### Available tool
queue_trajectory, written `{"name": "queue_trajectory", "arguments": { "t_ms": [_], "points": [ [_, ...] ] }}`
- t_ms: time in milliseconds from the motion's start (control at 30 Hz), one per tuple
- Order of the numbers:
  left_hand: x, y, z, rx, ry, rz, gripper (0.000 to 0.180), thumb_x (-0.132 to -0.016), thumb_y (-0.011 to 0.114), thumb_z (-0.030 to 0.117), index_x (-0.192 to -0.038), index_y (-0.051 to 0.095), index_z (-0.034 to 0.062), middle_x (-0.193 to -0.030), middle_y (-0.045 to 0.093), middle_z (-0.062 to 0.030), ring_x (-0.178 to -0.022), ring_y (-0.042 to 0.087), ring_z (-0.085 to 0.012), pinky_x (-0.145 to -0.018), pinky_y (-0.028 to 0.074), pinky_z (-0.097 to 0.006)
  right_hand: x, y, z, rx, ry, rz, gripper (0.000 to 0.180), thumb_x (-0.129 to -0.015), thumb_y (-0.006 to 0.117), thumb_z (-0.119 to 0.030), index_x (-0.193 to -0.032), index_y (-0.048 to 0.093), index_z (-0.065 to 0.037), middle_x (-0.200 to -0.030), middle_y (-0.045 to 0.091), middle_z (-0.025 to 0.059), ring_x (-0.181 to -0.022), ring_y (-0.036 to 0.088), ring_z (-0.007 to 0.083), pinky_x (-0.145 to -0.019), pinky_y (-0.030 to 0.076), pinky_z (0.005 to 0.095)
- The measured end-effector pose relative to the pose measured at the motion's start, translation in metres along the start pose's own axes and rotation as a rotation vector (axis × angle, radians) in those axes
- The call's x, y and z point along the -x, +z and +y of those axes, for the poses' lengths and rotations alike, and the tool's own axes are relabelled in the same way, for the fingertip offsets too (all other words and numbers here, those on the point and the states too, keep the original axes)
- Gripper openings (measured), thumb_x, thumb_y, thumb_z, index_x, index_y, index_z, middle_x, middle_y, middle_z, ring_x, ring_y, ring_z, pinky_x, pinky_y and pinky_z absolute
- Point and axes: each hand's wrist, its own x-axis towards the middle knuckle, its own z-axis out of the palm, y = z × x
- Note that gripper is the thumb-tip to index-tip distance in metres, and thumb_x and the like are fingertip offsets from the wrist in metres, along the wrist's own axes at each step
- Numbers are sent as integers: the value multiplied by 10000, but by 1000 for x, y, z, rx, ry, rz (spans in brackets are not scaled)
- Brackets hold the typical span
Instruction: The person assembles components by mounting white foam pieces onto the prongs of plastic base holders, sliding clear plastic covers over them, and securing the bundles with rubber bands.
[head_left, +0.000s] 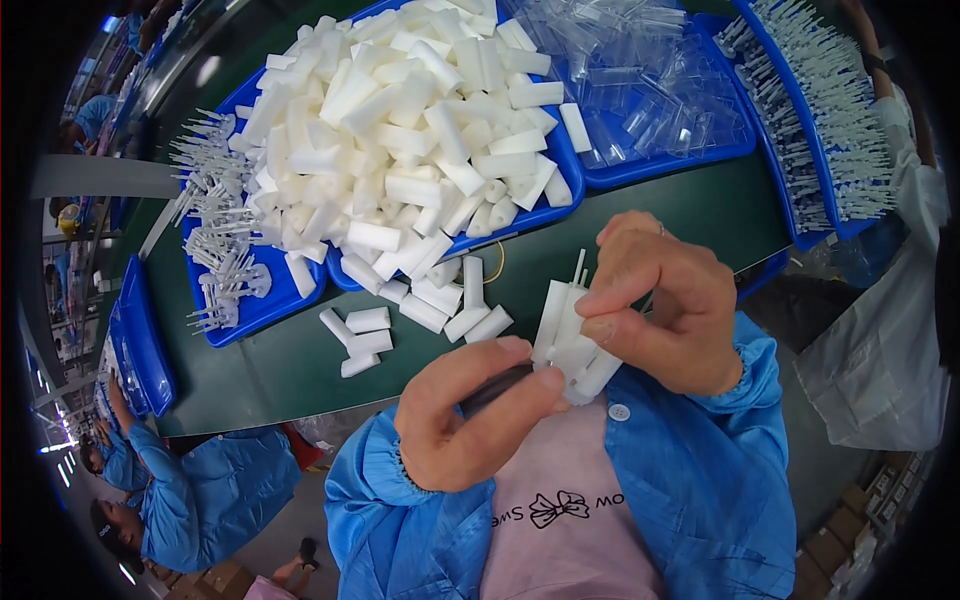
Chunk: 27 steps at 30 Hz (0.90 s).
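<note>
Head view, centre-bottom of frame: both hands work close to the chest over a dark green table (640, 230). Left hand (470, 415) has its grip clamped around a dark tool (497, 388), thumb pressing against a white plastic part (572, 345) held between both hands. Right hand (665, 305) has its grip pinched together on the top of that same part, which has thin prongs sticking up. Upper centre: blue tray (560, 165) heaped with white plastic sleeves (400, 130), several spilled onto the table just below it. Left of that, another blue tray (262, 305) holds pronged white pieces (215, 220). Upper right: tray of clear plastic pieces (640, 80), then a tray of white stick-like parts (830, 120) at the far right edge. Lower left: other people in blue coats (200, 495). Stacked blue trays (140, 340) at the left edge.
</note>
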Motion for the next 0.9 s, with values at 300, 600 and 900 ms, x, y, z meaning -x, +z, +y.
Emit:
{"name": "queue_trajectory", "arguments": {
  "t_ms": [300, 600, 900],
  "points": [
    [-2, -12, -8, -88, 6, -256, 314, -613, 779, 34, -914, 691, 41, -854, 638, -89, -732, 641, -204, -586, 521, -276, -14, -10, -3, 340, -100, -141, 107, -756, 686, -133, -851, 663, -89, -765, 622, 11, -696, 537, 174, -683, 393, 291],
    [-4, -15, -8, -104, -74, -208, 316, -613, 778, 4, -915, 687, 29, -855, 639, -103, -725, 635, -221, -601, 511, -282, -57, -86, 81, 1242, -57, -154, 162, -740, 688, -87, -901, 675, -101, -869, 574, 84, -853, 561, 277, -745, 445, 376],
    [-5, -17, -7, -92, -111, -171, 307, -621, 773, -12, -913, 684, 20, -860, 638, -106, -726, 638, -219, -608, 516, -278, -79, -89, 86, 1241, 25, -420, 225, -661, 738, -80, -856, 626, -85, -888, 596, 76, -866, 573, 293, -756, 472, 395]
  ]
}}
